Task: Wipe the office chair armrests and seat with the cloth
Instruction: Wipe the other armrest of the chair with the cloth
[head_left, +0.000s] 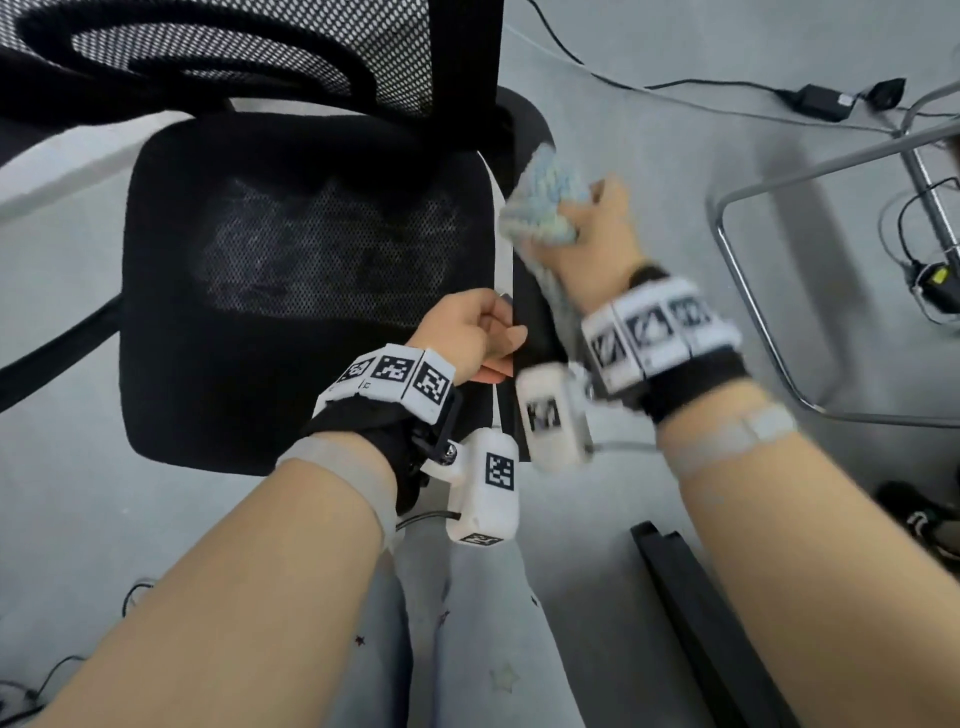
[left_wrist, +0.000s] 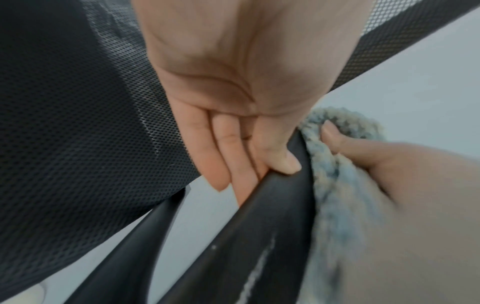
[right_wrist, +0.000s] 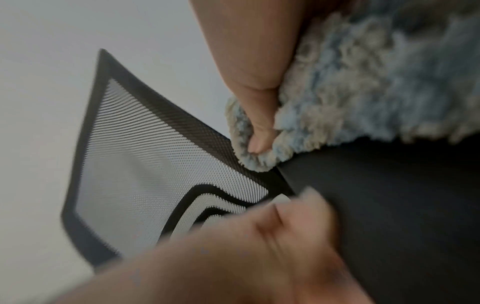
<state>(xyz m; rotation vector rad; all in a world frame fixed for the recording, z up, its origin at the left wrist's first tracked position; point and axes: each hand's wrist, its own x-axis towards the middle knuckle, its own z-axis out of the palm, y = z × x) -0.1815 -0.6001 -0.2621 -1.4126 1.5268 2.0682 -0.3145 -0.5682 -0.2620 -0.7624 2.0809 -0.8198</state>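
**Wiping the armrest on my right side**

The cloth (head_left: 545, 202), a fluffy blue-grey one, lies bunched on the black armrest (head_left: 535, 312) at the right side of the chair, just beside the mesh seat (head_left: 311, 260). One part of it hangs down along the outer face of the armrest. I judge that the armrests are the step in hand and that the seat comes after.

To do this step well, I think I should keep the cloth pressed flat on the top surface and pull it along the whole length toward me, then fold it over the edges, because the hanging part could slip off or catch under the arm. The chair can roll, so one hand must steady it.

My right hand (head_left: 587, 234) is the working grip: its fingers are curled into the cloth and the thumb (right_wrist: 259, 115) presses it down. The wrist is bent, with the forearm coming from the lower right.

My left hand (head_left: 467, 327) holds the near end of the armrest, with the thumb (left_wrist: 280, 158) on top and the fingers (left_wrist: 221, 156) curled under it. It carries nothing else, and its forearm comes in from the lower left.
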